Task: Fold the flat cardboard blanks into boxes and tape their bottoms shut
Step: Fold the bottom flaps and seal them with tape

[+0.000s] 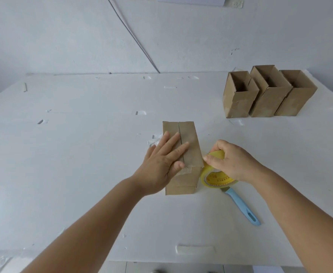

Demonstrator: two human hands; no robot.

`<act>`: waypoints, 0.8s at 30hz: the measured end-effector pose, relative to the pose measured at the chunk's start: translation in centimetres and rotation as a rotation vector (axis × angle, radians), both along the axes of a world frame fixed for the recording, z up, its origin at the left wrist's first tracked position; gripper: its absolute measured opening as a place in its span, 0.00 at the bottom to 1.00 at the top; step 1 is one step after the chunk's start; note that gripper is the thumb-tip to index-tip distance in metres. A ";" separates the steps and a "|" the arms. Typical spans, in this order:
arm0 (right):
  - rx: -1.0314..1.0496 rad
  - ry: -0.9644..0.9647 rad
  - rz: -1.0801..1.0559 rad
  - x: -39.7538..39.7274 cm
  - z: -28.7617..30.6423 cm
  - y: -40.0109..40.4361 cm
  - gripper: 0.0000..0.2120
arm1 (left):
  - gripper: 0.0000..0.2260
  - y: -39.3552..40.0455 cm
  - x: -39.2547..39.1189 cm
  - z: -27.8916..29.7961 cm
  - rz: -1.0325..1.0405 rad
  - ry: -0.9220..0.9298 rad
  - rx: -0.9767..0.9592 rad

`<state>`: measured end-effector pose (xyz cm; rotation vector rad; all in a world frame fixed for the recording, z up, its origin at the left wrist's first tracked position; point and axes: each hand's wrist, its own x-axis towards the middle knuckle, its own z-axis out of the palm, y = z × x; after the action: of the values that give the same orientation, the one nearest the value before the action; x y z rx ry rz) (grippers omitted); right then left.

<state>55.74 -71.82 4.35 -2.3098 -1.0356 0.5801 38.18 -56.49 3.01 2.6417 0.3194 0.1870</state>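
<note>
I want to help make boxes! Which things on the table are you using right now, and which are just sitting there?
Being used:
- box, bottom up, pressed flat by the left hand
- yellow tape roll, gripped by the right hand

Just sitting there:
- three finished boxes, standing open at the far right
- blue-handled knife, lying near the tape
- old tape scraps stuck on the table

The box point(181, 154) stands mid-table point(63, 154), tape roll point(215, 174) and knife point(242, 205) right of it, three boxes point(268, 91) behind.

Knife point(242, 206) blade hidden under tape roll point(217, 174); roll's print too small to read; forearms cut off at bottom edge.
</note>
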 end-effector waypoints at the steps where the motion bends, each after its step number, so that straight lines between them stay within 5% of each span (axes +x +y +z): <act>1: -0.001 0.003 -0.003 0.0 0.0 0.0 0.14 | 0.27 0.4 0.1 0.0 -0.016 0.053 0.038; 6: -0.005 -0.012 0.018 0.1 0.4 0.2 0.13 | 0.37 2.2 0.9 2.6 -0.159 0.315 0.378; 11: 0.034 0.026 0.052 0.1 0.5 0.6 0.14 | 0.36 0.1 6.3 4.4 -0.347 0.300 0.409; 19: 0.192 0.405 0.023 3.0 -1.8 -1.7 0.18 | 0.34 1.1 6.9 2.3 -0.335 0.258 0.386; 24: 0.129 0.251 0.017 3.6 -1.8 -0.3 0.24 | 0.39 0.9 6.9 2.1 -0.321 0.263 0.413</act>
<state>59.33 -72.12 2.51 -2.0563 -0.9446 0.7644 45.03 -55.62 5.15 3.0832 -0.0759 -0.2256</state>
